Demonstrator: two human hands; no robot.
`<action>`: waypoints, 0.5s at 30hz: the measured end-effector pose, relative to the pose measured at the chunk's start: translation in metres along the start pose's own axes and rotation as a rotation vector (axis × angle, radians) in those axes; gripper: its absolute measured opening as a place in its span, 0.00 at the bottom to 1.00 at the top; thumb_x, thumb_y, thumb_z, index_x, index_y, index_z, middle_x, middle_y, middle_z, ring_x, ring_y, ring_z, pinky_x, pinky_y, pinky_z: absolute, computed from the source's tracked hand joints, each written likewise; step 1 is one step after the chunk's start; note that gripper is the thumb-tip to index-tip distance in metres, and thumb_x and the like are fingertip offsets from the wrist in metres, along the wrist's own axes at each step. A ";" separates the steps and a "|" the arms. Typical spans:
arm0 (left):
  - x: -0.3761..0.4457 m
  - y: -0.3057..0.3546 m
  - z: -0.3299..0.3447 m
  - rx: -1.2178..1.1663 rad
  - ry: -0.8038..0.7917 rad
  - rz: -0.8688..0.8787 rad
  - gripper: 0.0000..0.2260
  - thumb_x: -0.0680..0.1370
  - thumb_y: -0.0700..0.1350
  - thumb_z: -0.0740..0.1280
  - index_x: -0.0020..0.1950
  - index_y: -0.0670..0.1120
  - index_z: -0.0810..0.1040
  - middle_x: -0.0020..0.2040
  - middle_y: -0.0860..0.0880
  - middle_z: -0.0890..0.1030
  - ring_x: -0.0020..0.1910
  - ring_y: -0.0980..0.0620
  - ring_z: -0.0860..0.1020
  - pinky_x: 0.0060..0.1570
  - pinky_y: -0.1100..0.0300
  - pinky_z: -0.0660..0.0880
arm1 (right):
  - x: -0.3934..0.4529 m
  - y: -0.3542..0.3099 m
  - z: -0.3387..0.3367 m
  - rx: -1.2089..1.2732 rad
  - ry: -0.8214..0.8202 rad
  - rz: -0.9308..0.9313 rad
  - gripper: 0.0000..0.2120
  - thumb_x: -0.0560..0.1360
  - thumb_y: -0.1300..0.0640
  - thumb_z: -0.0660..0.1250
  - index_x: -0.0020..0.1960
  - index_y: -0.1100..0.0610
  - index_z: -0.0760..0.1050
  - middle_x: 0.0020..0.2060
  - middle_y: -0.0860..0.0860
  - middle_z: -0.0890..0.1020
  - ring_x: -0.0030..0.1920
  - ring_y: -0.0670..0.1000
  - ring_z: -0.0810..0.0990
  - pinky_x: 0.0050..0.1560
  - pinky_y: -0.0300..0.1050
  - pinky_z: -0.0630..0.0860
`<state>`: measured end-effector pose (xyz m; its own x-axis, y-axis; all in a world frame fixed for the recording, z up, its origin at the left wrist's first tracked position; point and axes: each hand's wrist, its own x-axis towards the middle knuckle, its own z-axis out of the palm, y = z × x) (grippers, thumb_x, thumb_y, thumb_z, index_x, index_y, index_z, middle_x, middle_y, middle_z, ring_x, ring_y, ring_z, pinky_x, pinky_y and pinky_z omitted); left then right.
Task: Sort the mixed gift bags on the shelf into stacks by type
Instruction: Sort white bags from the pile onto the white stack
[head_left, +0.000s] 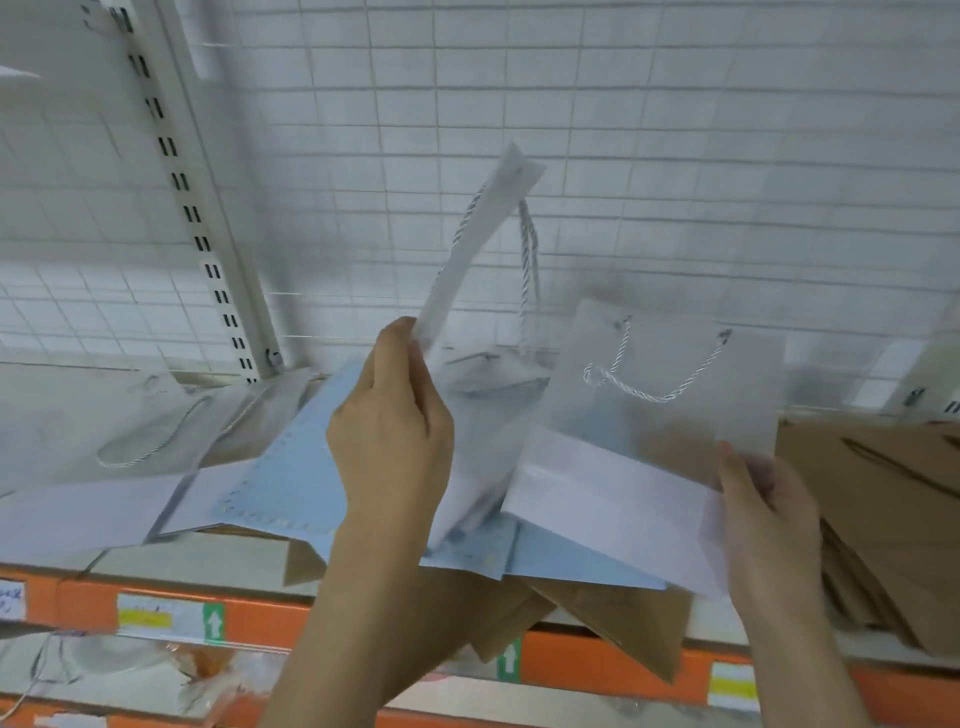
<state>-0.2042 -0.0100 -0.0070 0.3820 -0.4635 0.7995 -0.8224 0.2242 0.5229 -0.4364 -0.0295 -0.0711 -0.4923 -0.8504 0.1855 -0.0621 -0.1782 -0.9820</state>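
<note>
Above the orange-edged shelf (270, 618) I see my two hands lifting frosted, translucent gift bags, flat and stiff like thin plastic sheet. My left hand (389, 431) has its fingers curled round the edge of a narrow frosted bag (467, 260) that stands tilted upward, its twisted white cord handles hanging beside it. My right hand (769, 509) pinches the lower right corner of a wider frosted bag (665, 415), thumb on top, with a silvery twisted rope handle lying across its face and a white folded base. Beneath them lies a pale blue paper bag (291, 467) with a dotted border, over brown kraft bags (623, 618) jutting past the shelf lip. More kraft bags (883, 493) are stacked at the right, and another frosted bag (145, 415) lies flat at the left, before a white wire grid backing (623, 130).
</note>
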 end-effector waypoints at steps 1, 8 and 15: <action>-0.006 0.010 0.006 -0.056 -0.042 -0.019 0.15 0.80 0.46 0.51 0.57 0.41 0.73 0.32 0.48 0.75 0.27 0.46 0.72 0.24 0.59 0.64 | 0.006 0.000 -0.009 0.013 0.022 -0.003 0.10 0.77 0.55 0.64 0.37 0.53 0.72 0.31 0.48 0.74 0.34 0.47 0.71 0.37 0.42 0.67; -0.053 0.100 0.062 -0.250 -0.074 -0.036 0.19 0.78 0.50 0.47 0.54 0.40 0.71 0.34 0.41 0.80 0.30 0.43 0.79 0.29 0.45 0.73 | 0.064 0.012 -0.110 0.047 0.070 0.016 0.11 0.76 0.55 0.65 0.36 0.54 0.73 0.26 0.45 0.75 0.31 0.44 0.71 0.34 0.40 0.66; -0.105 0.215 0.117 -0.461 -0.044 -0.216 0.09 0.81 0.39 0.53 0.49 0.44 0.72 0.32 0.60 0.76 0.32 0.69 0.77 0.34 0.74 0.71 | 0.124 0.006 -0.224 -0.101 0.056 -0.058 0.05 0.76 0.57 0.65 0.42 0.57 0.75 0.33 0.50 0.76 0.31 0.40 0.72 0.28 0.25 0.66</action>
<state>-0.4706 -0.0135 -0.0130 0.4965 -0.5741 0.6511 -0.4515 0.4697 0.7586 -0.6920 -0.0252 -0.0621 -0.5332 -0.8105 0.2424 -0.1774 -0.1729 -0.9688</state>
